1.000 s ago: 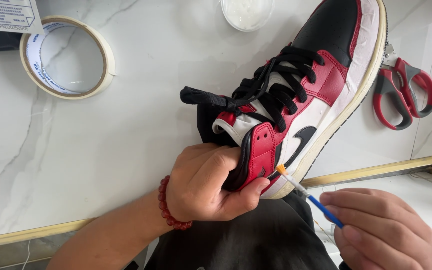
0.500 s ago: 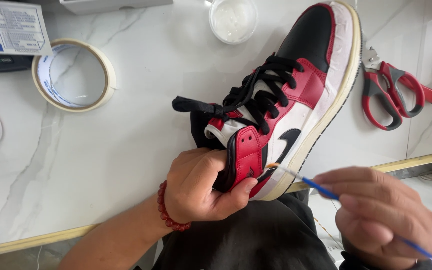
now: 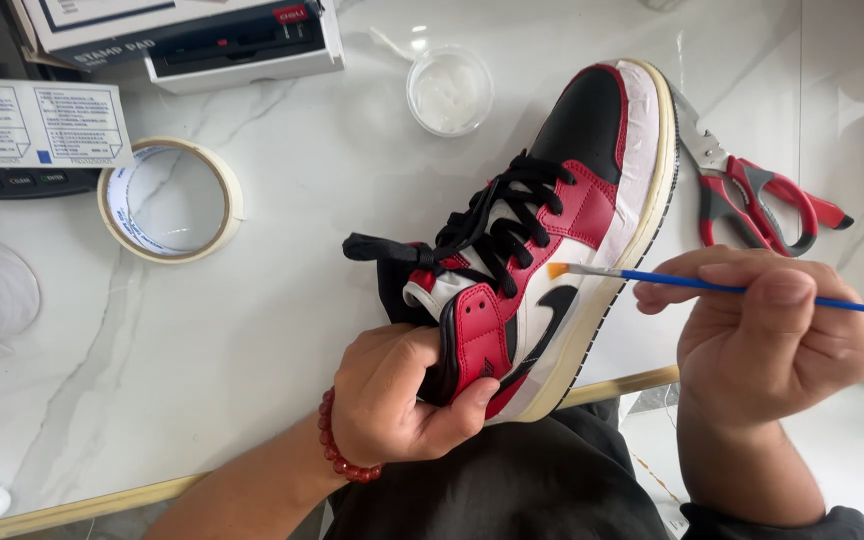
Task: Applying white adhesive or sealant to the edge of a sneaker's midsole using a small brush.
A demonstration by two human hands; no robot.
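A small round clear cup [image 3: 449, 90] of white paste is seen on the white marble bench [image 3: 252, 320], above a red, black and white leather sneaker [image 3: 542, 250] with black laces. The sneaker's heel is clamped in the grip of the left hand [image 3: 402, 395] at the bench edge. A thin blue paintbrush [image 3: 712, 283], orange bristles touching the sneaker's side, is pinched in the right hand [image 3: 777, 335]. A tape roll [image 3: 169, 200] and red scissors [image 3: 752, 190] are set nearby.
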